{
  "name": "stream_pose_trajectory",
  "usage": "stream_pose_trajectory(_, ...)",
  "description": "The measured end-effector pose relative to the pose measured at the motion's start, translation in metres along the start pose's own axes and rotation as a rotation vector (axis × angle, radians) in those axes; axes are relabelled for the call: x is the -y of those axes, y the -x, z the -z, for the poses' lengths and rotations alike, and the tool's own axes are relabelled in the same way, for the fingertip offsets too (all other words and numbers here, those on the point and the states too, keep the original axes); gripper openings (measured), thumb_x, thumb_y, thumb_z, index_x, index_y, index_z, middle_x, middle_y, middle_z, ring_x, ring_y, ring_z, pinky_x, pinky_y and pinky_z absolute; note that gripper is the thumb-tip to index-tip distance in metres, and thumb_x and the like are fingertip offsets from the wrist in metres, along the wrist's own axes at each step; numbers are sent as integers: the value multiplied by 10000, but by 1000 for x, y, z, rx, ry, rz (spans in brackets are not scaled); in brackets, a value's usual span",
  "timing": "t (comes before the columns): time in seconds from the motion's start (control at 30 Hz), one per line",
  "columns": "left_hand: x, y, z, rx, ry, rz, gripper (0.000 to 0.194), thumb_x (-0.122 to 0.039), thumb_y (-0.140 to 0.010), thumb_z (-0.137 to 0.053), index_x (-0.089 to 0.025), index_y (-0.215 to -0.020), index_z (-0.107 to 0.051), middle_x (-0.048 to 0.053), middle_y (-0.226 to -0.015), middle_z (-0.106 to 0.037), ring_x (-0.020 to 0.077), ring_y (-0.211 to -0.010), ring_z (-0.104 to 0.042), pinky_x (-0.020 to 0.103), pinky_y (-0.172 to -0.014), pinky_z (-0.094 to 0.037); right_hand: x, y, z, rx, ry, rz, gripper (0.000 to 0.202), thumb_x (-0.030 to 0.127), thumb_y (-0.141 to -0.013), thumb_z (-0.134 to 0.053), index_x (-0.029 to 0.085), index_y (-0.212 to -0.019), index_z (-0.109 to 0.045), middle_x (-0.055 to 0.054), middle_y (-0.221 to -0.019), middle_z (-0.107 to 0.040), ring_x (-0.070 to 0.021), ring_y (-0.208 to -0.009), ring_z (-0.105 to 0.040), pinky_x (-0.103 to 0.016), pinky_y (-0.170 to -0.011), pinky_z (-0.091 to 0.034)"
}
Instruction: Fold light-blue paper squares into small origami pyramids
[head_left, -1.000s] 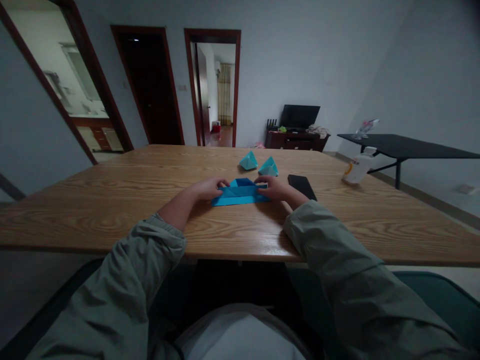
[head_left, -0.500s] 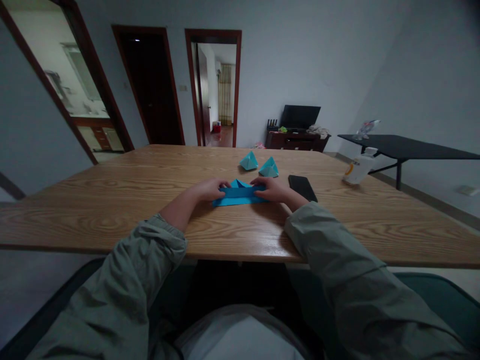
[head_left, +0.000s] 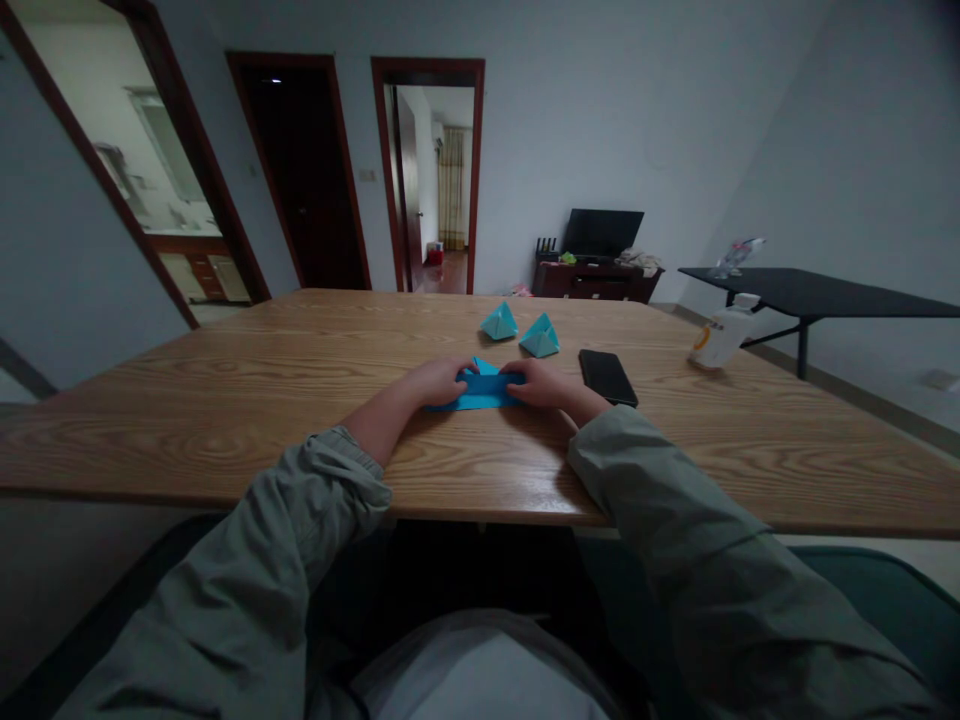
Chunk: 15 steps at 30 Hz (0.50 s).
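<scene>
A sheet of blue paper [head_left: 486, 391], folded into a long band with a pointed flap at its far side, lies on the table in front of me. My left hand [head_left: 444, 381] grips its left part, thumb on the near side and fingers behind. On the right part, my right hand [head_left: 534, 382] pinches the band in the same way. Just beyond stand two folded light-blue paper shapes, a left one [head_left: 499, 322] and a right one [head_left: 539, 336], both pointed at the top.
A black phone [head_left: 607, 377] lies right of my right hand on the wooden table [head_left: 225, 420]. Farther right stands a white bottle [head_left: 722, 335]. Behind it is a black table [head_left: 817, 293]; a TV [head_left: 602, 233] stands on a cabinet by the wall.
My left hand has slid to the right along the blue paper, closer to my right hand. My right hand has hardly moved and still grips the paper.
</scene>
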<state>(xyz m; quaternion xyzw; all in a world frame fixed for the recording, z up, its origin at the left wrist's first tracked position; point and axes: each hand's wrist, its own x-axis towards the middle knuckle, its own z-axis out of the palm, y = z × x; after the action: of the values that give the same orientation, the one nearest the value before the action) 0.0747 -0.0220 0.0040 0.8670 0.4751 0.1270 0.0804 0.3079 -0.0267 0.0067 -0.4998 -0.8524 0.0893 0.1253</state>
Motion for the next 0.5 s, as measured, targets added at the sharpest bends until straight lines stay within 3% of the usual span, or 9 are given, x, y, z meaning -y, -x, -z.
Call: stream_pose_trajectory(0.5, -7, -6, -2, 33, -101, -43, 448, -215, -801, -504, -205, -1242, -588, 90, -1240, -624, 237, -1098, -577, 332, -951, -440, 1, -5, -4, -9, -32, -12, 374, 256, -832, -567, 169, -1188, -644, -69, -1025, -700, -179, -828, -629, -230, -711, -450)
